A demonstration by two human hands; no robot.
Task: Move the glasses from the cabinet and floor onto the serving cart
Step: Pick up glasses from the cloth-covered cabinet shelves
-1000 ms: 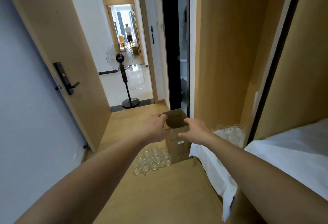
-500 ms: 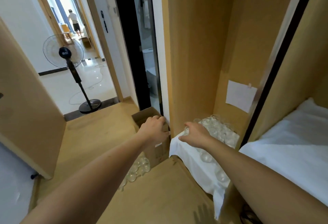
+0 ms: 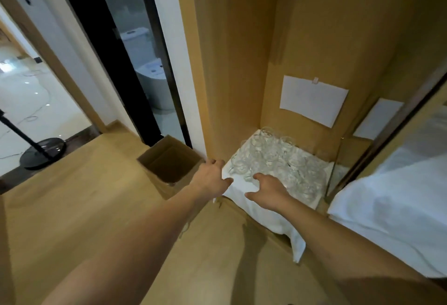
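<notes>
At the far left a pale tiled floor (image 3: 36,101) was seen through a doorway, with the round black base of a fan stand (image 3: 43,152) resting at its edge. A light wood floor (image 3: 96,196) filled the lower part of the view. Next, a dark glass door (image 3: 116,46) was seen, with a white toilet (image 3: 154,80) dimly visible behind it. An open cardboard box (image 3: 169,162) was stood on the wood floor against the wooden cabinet (image 3: 232,63). The left hand (image 3: 211,176) was held just past the box, at the corner of a white cloth (image 3: 261,208); its fingers were loosely curled and nothing was held. The right hand (image 3: 267,190) was spread wide over the cloth, just short of the glasses (image 3: 275,159), which were crowded on the cloth inside the cabinet. Two white paper sheets (image 3: 312,100) were fixed to the cabinet's back wall. White bedding (image 3: 399,203) was seen at the right edge.
</notes>
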